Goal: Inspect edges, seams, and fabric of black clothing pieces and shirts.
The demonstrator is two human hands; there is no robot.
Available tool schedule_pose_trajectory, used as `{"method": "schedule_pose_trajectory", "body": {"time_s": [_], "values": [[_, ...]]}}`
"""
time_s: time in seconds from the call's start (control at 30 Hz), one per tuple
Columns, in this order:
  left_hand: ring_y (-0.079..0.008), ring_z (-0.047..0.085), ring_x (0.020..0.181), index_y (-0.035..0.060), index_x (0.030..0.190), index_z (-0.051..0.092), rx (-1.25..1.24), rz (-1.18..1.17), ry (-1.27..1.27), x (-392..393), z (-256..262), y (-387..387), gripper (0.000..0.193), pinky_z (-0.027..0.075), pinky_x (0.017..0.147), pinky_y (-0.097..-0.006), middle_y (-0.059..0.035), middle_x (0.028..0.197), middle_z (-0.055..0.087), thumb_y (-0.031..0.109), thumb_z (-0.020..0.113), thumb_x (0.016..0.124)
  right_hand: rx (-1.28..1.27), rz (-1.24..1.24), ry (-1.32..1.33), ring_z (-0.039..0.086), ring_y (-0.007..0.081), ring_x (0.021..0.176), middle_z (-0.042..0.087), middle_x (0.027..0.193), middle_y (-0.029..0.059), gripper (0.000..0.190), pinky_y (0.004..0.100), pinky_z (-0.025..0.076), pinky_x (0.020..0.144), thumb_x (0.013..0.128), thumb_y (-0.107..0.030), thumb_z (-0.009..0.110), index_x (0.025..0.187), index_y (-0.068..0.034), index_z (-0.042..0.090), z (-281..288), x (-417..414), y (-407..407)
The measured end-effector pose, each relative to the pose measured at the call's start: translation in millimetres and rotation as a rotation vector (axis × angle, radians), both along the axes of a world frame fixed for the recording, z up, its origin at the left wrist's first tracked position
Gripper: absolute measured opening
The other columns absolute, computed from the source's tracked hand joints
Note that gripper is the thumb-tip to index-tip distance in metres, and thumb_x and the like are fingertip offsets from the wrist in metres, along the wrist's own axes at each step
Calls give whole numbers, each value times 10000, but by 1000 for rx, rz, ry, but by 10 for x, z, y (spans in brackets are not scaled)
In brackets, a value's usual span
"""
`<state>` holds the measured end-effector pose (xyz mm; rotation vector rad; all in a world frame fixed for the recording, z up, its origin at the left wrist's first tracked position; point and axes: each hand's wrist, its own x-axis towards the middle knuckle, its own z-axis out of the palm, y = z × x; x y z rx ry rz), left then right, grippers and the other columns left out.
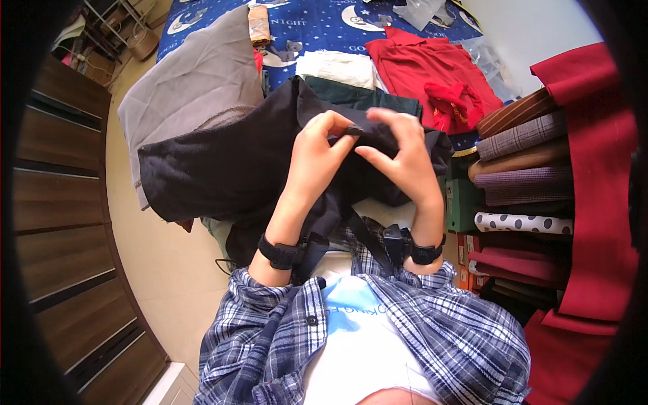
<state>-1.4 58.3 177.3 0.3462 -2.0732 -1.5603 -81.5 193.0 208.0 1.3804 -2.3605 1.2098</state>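
A large piece of black fabric [217, 172] drapes across the near edge of the patterned blue bed cover and over my lap area. Thumb and fingers of my left hand [324, 147] pinch a fold of it near the middle. Close by on the right, my right hand [402, 152] is held over the same fabric with thumb and fingers apart. Grey fabric [197, 81] lies beside and partly under the black piece at the left. Dark green folded cloth [362, 96] sits just beyond my hands.
White folded cloth [336, 68] and red fabric [425, 71] lie on the blue bed cover [314, 25]. At the right are stacked fabric rolls [524, 223] and a hanging red cloth [597, 202]. A brown slatted wooden surface [66, 202] stands at the left, beyond a strip of pale floor [147, 253].
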Motion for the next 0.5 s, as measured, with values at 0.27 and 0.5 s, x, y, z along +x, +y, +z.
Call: {"method": "schedule_pose_trajectory", "body": {"time_s": [0.27, 0.5], "values": [[-314, 532, 917, -55, 996, 495, -255, 237, -400, 117, -341, -273, 415, 427, 810, -355, -224, 978, 531, 263, 622, 761, -418, -409, -345, 459, 66, 662, 535, 703, 8, 215, 215, 393, 609, 864, -202, 526, 852, 8, 573, -87, -185, 142], [-398, 460, 1052, -135, 1132, 379, -361, 300, -646, 70, -664, -193, 667, 387, 892, -388, -328, 1083, 460, 311, 655, 720, -658, -545, -455, 407, 29, 659, 507, 739, -30, 247, 169, 343, 590, 881, -227, 507, 866, 14, 560, -185, -300, 229]]}}
